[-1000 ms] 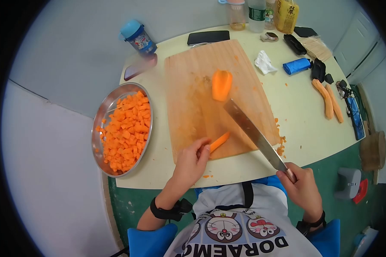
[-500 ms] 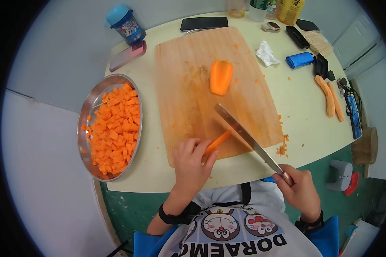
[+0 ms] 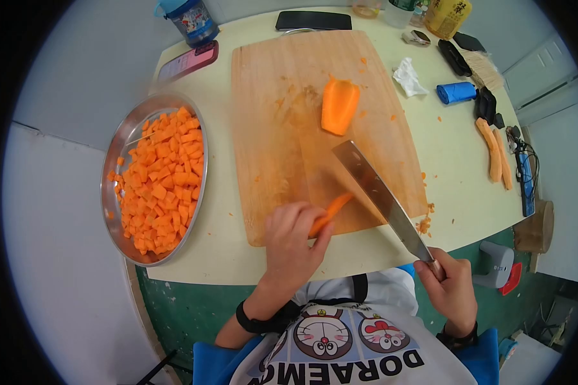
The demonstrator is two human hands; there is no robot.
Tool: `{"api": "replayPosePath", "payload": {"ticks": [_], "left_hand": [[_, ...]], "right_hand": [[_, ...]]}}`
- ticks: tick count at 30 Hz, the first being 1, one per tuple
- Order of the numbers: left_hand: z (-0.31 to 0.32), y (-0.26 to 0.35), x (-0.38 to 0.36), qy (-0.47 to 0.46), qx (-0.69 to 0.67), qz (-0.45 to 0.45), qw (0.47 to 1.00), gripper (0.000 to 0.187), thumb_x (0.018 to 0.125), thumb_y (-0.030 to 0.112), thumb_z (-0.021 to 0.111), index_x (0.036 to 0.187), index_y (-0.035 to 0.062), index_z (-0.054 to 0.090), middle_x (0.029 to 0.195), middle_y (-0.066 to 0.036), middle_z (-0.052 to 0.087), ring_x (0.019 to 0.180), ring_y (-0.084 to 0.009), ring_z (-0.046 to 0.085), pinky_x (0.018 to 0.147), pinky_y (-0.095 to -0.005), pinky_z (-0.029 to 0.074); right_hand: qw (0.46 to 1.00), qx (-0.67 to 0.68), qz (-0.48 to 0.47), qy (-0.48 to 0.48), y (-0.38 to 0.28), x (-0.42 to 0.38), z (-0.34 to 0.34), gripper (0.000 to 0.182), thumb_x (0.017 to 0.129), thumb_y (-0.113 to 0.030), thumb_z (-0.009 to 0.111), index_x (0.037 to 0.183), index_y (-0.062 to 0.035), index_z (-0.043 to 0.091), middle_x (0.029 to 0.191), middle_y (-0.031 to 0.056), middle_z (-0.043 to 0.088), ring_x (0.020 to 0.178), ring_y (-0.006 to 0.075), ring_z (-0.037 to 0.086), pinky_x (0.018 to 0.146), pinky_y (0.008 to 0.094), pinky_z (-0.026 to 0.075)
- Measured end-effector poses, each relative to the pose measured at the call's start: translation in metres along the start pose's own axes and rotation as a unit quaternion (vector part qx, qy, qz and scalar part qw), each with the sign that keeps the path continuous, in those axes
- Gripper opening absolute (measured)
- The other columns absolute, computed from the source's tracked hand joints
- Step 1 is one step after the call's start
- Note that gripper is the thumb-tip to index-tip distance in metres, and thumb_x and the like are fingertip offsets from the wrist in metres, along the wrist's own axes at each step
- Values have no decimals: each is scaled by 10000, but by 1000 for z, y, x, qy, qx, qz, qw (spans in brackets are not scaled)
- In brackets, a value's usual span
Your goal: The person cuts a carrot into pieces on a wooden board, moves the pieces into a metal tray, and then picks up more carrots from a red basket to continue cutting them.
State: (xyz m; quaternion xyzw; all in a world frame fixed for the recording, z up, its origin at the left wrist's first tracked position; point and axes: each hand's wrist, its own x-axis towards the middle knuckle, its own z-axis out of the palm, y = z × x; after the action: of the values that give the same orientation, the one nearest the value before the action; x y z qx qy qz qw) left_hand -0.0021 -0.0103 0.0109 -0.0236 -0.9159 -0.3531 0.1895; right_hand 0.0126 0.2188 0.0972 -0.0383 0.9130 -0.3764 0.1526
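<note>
My left hand (image 3: 295, 234) is closed around a carrot strip (image 3: 332, 212) at the near edge of the wooden cutting board (image 3: 263, 147). The strip's free end points up and right. In my right hand (image 3: 448, 285) is the handle of a kitchen knife (image 3: 385, 199), just off the board's near right corner. Its blade slants up and left over the board, apart from the strip, with the broad face showing. A larger carrot piece (image 3: 340, 106) lies farther up the board. To the left, a metal tray (image 3: 201, 173) holds many diced carrot pieces (image 3: 164, 192).
Two peeled carrots (image 3: 494, 151) lie at the table's right. Near them are a blue roll (image 3: 456, 92), crumpled tissue (image 3: 408, 77) and black trays (image 3: 455, 59). Phones (image 3: 188, 61), a blue bottle (image 3: 191, 22) and a yellow bottle (image 3: 447, 18) stand or lie toward the back.
The knife blade has turned to show more of its broad face. The left hand still grips the carrot strip, which has tilted slightly. The whole view has shifted a little.
</note>
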Motion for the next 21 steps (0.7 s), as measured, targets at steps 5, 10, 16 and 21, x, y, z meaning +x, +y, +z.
{"api": "replayPosePath", "payload": {"ticks": [5,10,16,21], "left_hand": [[2,-1,-3,-2,-15,23,1000,195,693,90,702,868,56,623,831,-68,549,793,-247,509,696,-333,390],[4,-2,-4,-10,-3,43,999,175,694,76,699,857,55,639,817,-64,547,779,-236,507,693,-329,388],[7,-1,-3,4,-15,48,999,156,685,26,696,829,52,644,791,-55,554,756,-227,513,671,-314,397],[7,-1,-3,8,-13,50,999,154,679,14,700,818,51,645,790,-49,563,749,-219,515,667,-306,399]], "right_hand": [[1000,-7,-8,-22,0,-2,1,206,796,-70,624,979,15,585,469,87,369,384,162,359,408,264,326],[998,-32,-16,-41,-2,-1,-3,203,797,-88,618,971,4,572,550,138,518,446,251,511,447,308,408],[994,-69,-49,-74,0,0,-9,199,802,-124,609,965,-22,558,660,125,594,538,290,578,479,340,455],[990,-88,-58,-95,0,1,-11,222,804,-123,601,1000,-39,540,703,115,605,564,296,584,491,349,464]]}}
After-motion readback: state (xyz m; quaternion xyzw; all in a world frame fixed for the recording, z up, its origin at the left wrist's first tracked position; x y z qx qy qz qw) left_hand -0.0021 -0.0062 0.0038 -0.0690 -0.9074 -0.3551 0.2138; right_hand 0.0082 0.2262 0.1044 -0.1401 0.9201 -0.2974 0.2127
